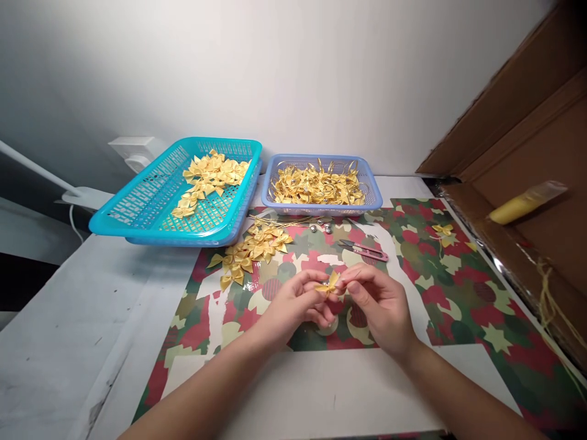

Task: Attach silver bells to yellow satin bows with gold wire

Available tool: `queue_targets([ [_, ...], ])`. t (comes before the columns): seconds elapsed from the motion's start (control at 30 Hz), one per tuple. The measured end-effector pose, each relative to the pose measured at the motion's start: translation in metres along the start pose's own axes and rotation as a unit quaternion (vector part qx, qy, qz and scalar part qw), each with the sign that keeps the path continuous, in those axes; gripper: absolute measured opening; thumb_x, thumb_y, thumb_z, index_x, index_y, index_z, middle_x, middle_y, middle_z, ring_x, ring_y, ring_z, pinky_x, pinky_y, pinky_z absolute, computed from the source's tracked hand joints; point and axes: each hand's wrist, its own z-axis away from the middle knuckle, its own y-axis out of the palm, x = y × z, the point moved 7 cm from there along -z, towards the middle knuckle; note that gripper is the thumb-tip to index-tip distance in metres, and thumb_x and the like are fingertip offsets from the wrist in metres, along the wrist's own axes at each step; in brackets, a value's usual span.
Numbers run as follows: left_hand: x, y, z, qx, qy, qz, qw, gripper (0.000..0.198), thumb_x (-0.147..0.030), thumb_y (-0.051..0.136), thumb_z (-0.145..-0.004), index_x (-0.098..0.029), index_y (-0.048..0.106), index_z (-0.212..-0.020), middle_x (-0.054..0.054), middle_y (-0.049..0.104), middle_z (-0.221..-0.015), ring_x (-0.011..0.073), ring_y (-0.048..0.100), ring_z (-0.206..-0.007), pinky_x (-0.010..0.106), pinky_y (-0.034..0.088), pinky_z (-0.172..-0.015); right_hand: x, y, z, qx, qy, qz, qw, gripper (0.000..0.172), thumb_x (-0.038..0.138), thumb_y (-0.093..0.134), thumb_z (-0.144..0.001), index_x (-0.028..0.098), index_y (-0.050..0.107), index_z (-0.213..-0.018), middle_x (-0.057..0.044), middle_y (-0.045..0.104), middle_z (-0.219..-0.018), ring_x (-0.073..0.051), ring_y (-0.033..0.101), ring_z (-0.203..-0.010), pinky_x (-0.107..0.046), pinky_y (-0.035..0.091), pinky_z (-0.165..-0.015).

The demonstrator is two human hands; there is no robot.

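Note:
My left hand (296,302) and my right hand (378,302) meet above the patterned mat (458,293), both pinching one small gold ribbon bow (331,284) between their fingertips. A pile of loose gold bows (252,250) lies on the mat just beyond my left hand. Pink thread snips (367,250) rest on the mat just beyond my right hand. Two or three small silver bells (321,228) lie near the baskets.
A teal basket (137,205) at back left holds gold bows. A lilac basket (371,183) at back centre is full of gold bows with loops. One stray bow (443,230) lies to the right. A cardboard box (541,159) with a yellow tube (523,205) stands at right.

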Motion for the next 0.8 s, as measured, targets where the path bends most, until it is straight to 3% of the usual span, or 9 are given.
queue_targets([
  [0.1,0.000,0.000,0.000,0.016,-0.026,0.093,0.995,0.026,-0.022,0.067,-0.074,-0.018,0.055,-0.097,0.002,0.067,-0.081,0.0103,0.066,-0.063,0.020,0.052,-0.059,0.000,0.001,0.001,0.009,-0.001,-0.001,1.000,0.009,0.026,0.058,-0.092,0.025,0.067,-0.089,-0.002,0.066,-0.081,-0.016,0.063,-0.077,-0.030,0.055,-0.070],
  [0.2,0.002,0.000,0.000,0.029,-0.042,0.141,0.989,0.021,-0.031,0.064,-0.080,-0.016,0.059,-0.094,0.003,0.067,-0.080,0.0114,0.068,-0.067,0.020,0.055,-0.063,-0.002,0.001,0.003,0.016,0.006,-0.001,1.000,0.009,0.026,0.058,-0.092,0.025,0.066,-0.088,-0.002,0.066,-0.081,-0.016,0.062,-0.078,-0.030,0.054,-0.068],
  [0.3,0.004,-0.003,-0.001,0.014,-0.049,0.141,0.989,0.022,-0.036,0.066,-0.082,-0.017,0.059,-0.090,0.003,0.067,-0.080,0.0104,0.067,-0.068,0.018,0.056,-0.064,-0.003,0.003,0.003,0.026,0.014,0.003,1.000,0.010,0.027,0.058,-0.092,0.025,0.066,-0.087,-0.002,0.065,-0.080,-0.016,0.062,-0.076,-0.029,0.053,-0.065],
  [0.43,0.004,-0.005,-0.001,0.001,-0.047,0.108,0.993,0.022,-0.028,0.075,-0.076,-0.017,0.058,-0.081,0.001,0.067,-0.075,0.0086,0.065,-0.067,0.018,0.054,-0.067,0.001,0.008,0.003,0.052,-0.006,0.029,0.998,0.010,0.024,0.058,-0.091,0.025,0.067,-0.085,-0.002,0.068,-0.077,-0.017,0.064,-0.074,-0.031,0.053,-0.065],
  [0.53,-0.001,-0.011,-0.001,-0.026,-0.002,0.048,0.998,0.020,-0.024,0.076,-0.073,-0.017,0.059,-0.080,-0.001,0.064,-0.072,0.0091,0.064,-0.066,0.020,0.053,-0.067,0.012,0.013,0.002,0.075,-0.068,0.090,0.991,0.013,0.018,0.056,-0.090,0.025,0.066,-0.086,-0.002,0.070,-0.077,-0.018,0.065,-0.073,-0.032,0.053,-0.064],
  [0.6,-0.014,-0.019,0.001,-0.068,0.095,-0.051,0.992,0.013,-0.021,0.072,-0.075,-0.018,0.060,-0.079,-0.001,0.063,-0.073,0.0112,0.063,-0.069,0.022,0.052,-0.066,0.022,0.017,0.003,0.091,-0.140,0.161,0.973,0.014,0.014,0.057,-0.087,0.025,0.066,-0.088,-0.003,0.071,-0.077,-0.018,0.065,-0.071,-0.034,0.052,-0.064],
  [0.67,-0.036,-0.021,0.010,-0.109,0.246,-0.202,0.942,0.005,-0.015,0.066,-0.078,-0.019,0.062,-0.077,0.001,0.063,-0.080,0.0138,0.062,-0.077,0.024,0.052,-0.069,0.030,0.021,0.005,0.104,-0.208,0.231,0.945,0.016,0.012,0.058,-0.084,0.025,0.066,-0.090,-0.003,0.072,-0.078,-0.019,0.064,-0.072,-0.036,0.050,-0.066],
  [0.73,-0.051,-0.013,0.024,-0.116,0.380,-0.336,0.854,0.010,-0.010,0.061,-0.080,-0.020,0.064,-0.077,0.002,0.065,-0.084,0.0152,0.062,-0.082,0.026,0.051,-0.074,0.033,0.025,0.008,0.111,-0.249,0.277,0.921,0.017,0.012,0.060,-0.082,0.026,0.066,-0.090,-0.003,0.073,-0.081,-0.020,0.063,-0.074,-0.038,0.049,-0.067],
  [0.8,-0.056,-0.007,0.032,-0.113,0.431,-0.391,0.805,0.014,-0.008,0.059,-0.081,-0.021,0.065,-0.080,0.002,0.066,-0.083,0.0147,0.062,-0.079,0.026,0.051,-0.075,0.033,0.027,0.010,0.117,-0.262,0.289,0.914,0.017,0.012,0.061,-0.081,0.026,0.065,-0.090,-0.003,0.073,-0.084,-0.021,0.062,-0.077,-0.038,0.049,-0.067],
])
